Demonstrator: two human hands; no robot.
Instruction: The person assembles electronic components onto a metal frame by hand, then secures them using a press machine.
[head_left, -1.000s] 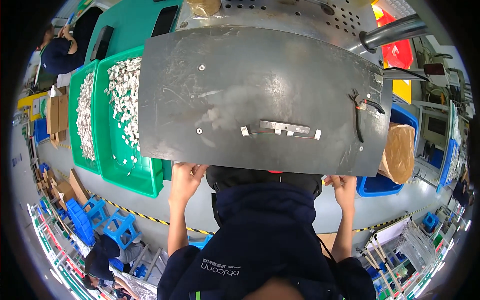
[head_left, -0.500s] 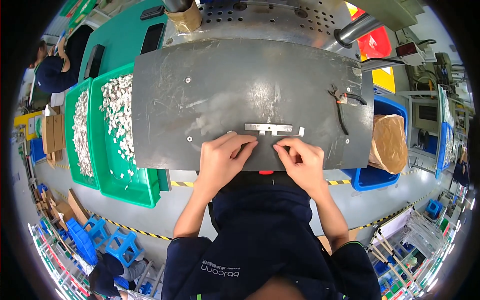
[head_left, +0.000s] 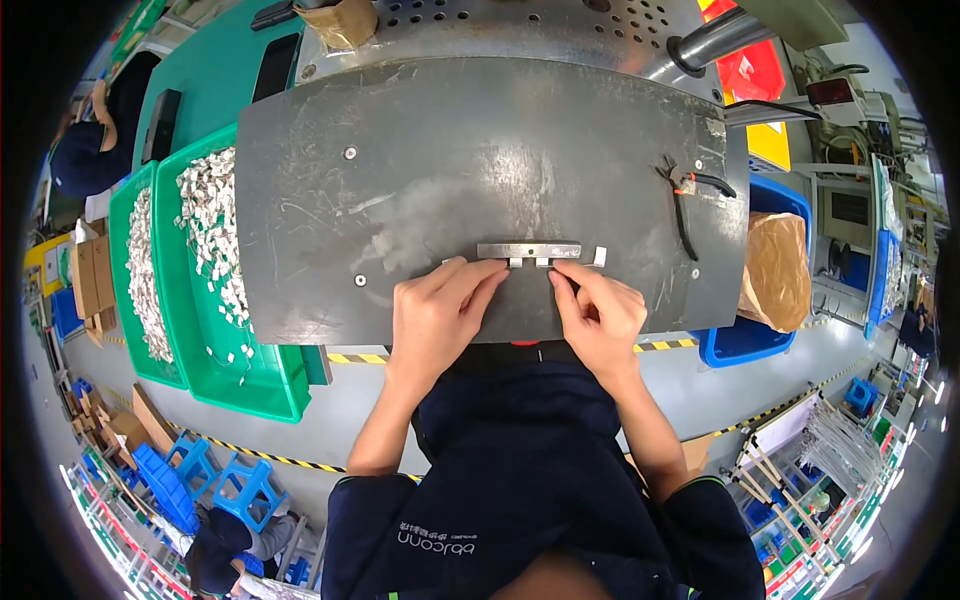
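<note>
A narrow metal bar fixture (head_left: 528, 250) lies near the front of the dark grey plate (head_left: 440, 130). Two small white pieces sit against its front edge: a left piece (head_left: 515, 263) and a right piece (head_left: 543, 262). My left hand (head_left: 440, 305) pinches at the left piece, thumb and forefinger together. My right hand (head_left: 603, 305) pinches just beside the right piece. Past the right fingers stands another white end piece (head_left: 600, 256), apparently on a thin wire. The fingers hide most of what they grip.
Cutting pliers (head_left: 683, 200) with dark and orange handles lie on the plate's right. At left, a green bin (head_left: 290, 385) holds many small white wired pieces. A blue bin (head_left: 712, 350) with brown paper (head_left: 775, 270) stands right. A co-worker (head_left: 85, 155) is at far left.
Both hands have moved slightly forward to the fixture's front edge, fingertips now at the two white pieces. The whole view has shifted a little.
</note>
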